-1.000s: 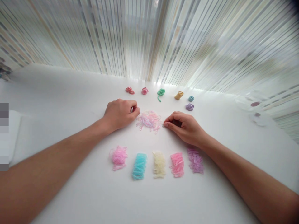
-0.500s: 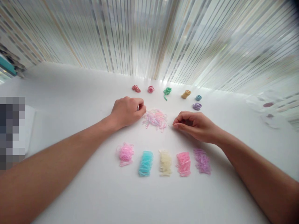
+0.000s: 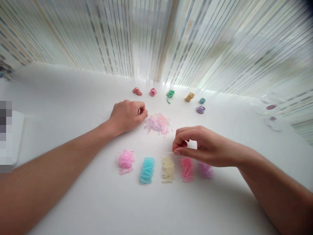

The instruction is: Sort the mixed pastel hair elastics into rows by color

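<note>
Thumb and fingertips of my right hand (image 3: 202,145) are closed in a pinch just above the cream pile of thin strands (image 3: 168,168). A pale thin strand seems to stick out from that pinch, though it is faint. My left hand (image 3: 128,114) rests on the table with its fingers curled in, at the left edge of a loose heap of mixed pastel strands (image 3: 158,124). What its fingers hold, if anything, is hidden. Beside the cream pile lie a blue pile (image 3: 147,170) and a hot pink pile (image 3: 186,169). My right hand partly covers a purple pile (image 3: 206,170).
A light pink pile (image 3: 126,161) ends the near row at left. Along the back sit small coils: red (image 3: 137,91), pink (image 3: 153,92), green (image 3: 170,94), yellow (image 3: 189,97), blue (image 3: 202,101) and purple (image 3: 201,109). A string curtain (image 3: 151,39) hangs behind the white table (image 3: 137,209).
My right hand has moved nearer to me, from beside the mixed heap to over the top of the cream pile. The left hand keeps its place by the heap. The view has shifted slightly.
</note>
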`<state>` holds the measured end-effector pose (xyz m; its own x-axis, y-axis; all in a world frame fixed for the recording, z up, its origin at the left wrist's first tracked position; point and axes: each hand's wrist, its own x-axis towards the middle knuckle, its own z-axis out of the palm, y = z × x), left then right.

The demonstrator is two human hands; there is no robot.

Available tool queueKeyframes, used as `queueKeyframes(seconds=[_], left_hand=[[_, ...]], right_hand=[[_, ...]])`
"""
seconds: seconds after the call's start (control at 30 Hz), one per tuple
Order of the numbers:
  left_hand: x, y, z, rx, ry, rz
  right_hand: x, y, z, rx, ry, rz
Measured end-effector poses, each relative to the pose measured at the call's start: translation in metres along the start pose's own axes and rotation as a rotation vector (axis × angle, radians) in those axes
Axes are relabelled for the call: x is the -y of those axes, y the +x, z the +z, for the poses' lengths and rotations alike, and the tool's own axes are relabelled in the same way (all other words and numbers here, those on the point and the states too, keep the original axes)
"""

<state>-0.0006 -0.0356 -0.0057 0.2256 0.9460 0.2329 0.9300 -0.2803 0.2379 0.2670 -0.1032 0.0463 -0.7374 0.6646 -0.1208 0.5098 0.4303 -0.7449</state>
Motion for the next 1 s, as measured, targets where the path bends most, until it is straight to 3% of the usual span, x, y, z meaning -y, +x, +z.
queueKeyframes(seconds=[0.27, 0.7, 0.87, 1.0], left_hand=[[0.0, 0.0, 0.0, 0.0, 0.003, 0.001], [-0.001, 0.0, -0.001, -0.002, 0.001, -0.005], [-0.001, 0.0, -0.001, 0.007, 0.008, -0.001], [0.0, 0.0, -0.002, 0.021, 0.011, -0.005]], right_hand=[[0.001, 0.002, 0.006, 0.036, -0.106, -0.028], [0.004, -0.002, 0.006, 0.053, -0.085, -0.027], [0.004, -0.003, -0.003, -0.029, -0.041, -0.016], [-0.008, 0.0, -0.01, -0.168, -0.063, 0.016]])
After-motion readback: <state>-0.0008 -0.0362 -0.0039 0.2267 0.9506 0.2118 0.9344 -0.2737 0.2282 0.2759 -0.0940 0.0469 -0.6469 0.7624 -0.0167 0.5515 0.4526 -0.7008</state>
